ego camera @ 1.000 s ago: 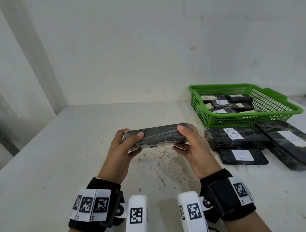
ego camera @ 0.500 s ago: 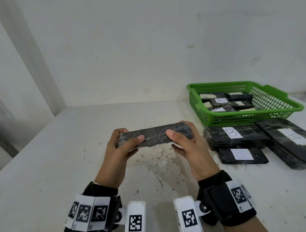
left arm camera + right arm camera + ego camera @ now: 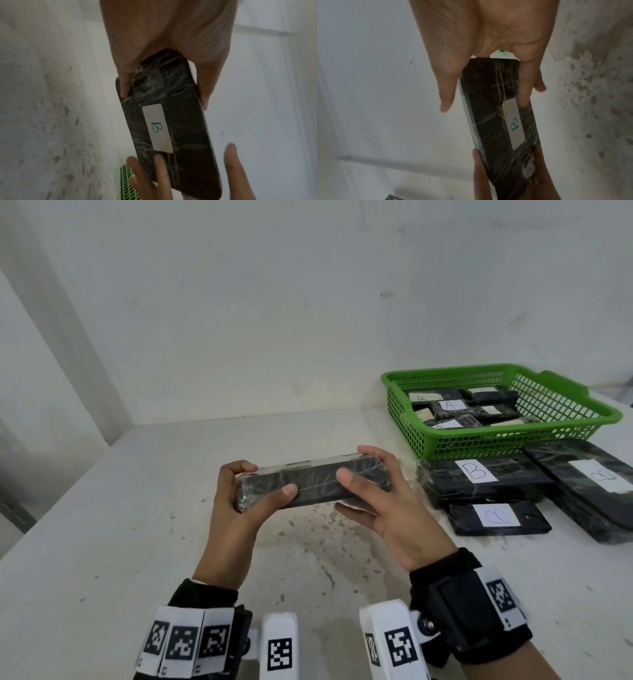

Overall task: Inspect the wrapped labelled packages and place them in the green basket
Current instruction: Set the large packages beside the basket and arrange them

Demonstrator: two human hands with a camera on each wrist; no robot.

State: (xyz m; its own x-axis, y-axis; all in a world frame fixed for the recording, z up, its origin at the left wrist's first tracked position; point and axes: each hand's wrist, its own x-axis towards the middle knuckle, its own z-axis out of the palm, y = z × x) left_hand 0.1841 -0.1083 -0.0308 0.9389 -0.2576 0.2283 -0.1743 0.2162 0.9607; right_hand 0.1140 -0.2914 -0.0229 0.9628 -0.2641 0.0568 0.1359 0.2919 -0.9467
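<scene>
Two hands hold one wrapped package (image 3: 310,484) above the bench (image 3: 102,525), left of the basket (image 3: 555,436). Its left end is gripped by the left hand (image 3: 236,518), thumb laid on the near face and fingers (image 3: 239,465) curled over the far edge. Its right end is held by the right hand (image 3: 387,508), thumb on the near face, fingers wrapped behind and beneath. In the wrist views a white label (image 3: 157,127) marked B is seen on the face turned away from the head camera. Several labelled packages lie inside the green basket. Three more packages, labels up, lie on the bench just in front of the basket: one marked B (image 3: 479,477), a smaller one (image 3: 496,517) nearer, and a third (image 3: 589,484) to the right.
</scene>
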